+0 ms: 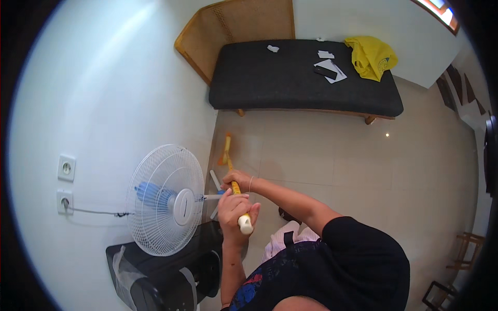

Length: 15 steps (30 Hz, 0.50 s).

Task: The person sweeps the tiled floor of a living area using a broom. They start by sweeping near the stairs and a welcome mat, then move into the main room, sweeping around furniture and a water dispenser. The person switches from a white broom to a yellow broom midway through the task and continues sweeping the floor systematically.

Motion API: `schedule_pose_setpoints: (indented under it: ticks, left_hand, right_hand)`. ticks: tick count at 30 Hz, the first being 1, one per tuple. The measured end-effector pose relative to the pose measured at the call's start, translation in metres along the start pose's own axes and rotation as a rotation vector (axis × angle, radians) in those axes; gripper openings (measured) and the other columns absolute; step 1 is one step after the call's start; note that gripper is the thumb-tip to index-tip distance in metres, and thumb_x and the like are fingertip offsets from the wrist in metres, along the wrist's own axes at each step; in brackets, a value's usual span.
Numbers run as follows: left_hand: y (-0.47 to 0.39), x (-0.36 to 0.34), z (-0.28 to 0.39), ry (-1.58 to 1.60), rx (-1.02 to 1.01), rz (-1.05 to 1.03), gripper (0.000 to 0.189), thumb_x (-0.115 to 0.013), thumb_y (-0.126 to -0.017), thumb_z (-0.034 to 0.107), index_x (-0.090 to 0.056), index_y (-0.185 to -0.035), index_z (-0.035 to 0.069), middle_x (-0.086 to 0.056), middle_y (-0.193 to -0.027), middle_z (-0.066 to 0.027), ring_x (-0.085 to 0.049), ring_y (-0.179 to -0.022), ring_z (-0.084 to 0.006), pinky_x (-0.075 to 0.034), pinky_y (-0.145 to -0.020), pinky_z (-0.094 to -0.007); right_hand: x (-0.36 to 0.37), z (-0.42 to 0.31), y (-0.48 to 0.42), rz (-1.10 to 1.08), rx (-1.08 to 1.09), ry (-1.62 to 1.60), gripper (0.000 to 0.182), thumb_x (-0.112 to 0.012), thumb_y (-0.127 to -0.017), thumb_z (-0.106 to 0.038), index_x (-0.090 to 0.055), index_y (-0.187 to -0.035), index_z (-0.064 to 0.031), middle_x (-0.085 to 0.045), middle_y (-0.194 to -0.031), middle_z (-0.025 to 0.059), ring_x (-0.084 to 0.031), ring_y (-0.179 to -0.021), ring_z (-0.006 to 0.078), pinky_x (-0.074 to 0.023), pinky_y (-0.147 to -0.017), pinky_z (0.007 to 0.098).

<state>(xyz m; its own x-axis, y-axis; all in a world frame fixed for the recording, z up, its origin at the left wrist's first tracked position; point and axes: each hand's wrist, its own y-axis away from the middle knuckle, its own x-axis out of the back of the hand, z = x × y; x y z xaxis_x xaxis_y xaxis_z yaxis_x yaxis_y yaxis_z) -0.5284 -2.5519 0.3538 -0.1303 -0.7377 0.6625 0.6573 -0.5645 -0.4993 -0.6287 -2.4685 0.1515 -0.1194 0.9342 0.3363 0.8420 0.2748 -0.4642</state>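
Both my hands grip the yellow handle of a broom [229,163], whose yellow and orange head rests on the tiled floor beside the wall. My left hand [235,214] is nearer to me, closed around the handle just below its white end cap [245,224]. Farther down the handle, my right hand [238,181] wraps around it, with a thin band on that wrist. A white stand fan [184,206] with blue blades stands close to the left of my hands, and its base [214,179] shows partly behind them.
A black cushioned bench [272,81] holds a yellow bag [371,58], a dark phone [325,72] and papers [341,76]. Black furniture [163,272] with plastic film stands at lower left. A cord runs from the wall socket [65,202] to the fan. Wooden frames [467,250] lie at right.
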Motion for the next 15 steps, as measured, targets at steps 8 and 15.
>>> schedule_pose_setpoints:
  ticks: [8,15]
  left_hand:
    - [-0.056,0.057,0.034,0.548,-0.07,-0.279,0.018,-0.067,-0.074,0.015,-0.057,-0.062,0.006,-0.062,-0.068,-0.0045,-0.064,-0.086,-0.0245,-0.042,-0.089,-0.0449]
    - [-0.07,-0.014,-0.003,0.99,0.229,-0.335,0.015,-0.063,-0.078,0.006,-0.058,-0.064,0.002,-0.063,-0.07,-0.0079,-0.065,-0.086,-0.0263,-0.044,-0.088,-0.0426]
  right_hand:
    - [0.09,-0.117,0.082,0.102,-0.433,0.292,0.035,-0.059,-0.082,-0.032,-0.055,-0.056,-0.009,-0.055,-0.056,0.014,-0.055,-0.055,0.0356,-0.044,-0.052,0.043]
    - [0.137,-0.081,0.136,0.437,-0.536,0.664,0.032,-0.062,-0.078,-0.025,-0.05,-0.053,-0.0094,-0.051,-0.051,0.0122,-0.053,-0.048,0.0324,-0.0419,-0.046,0.0408]
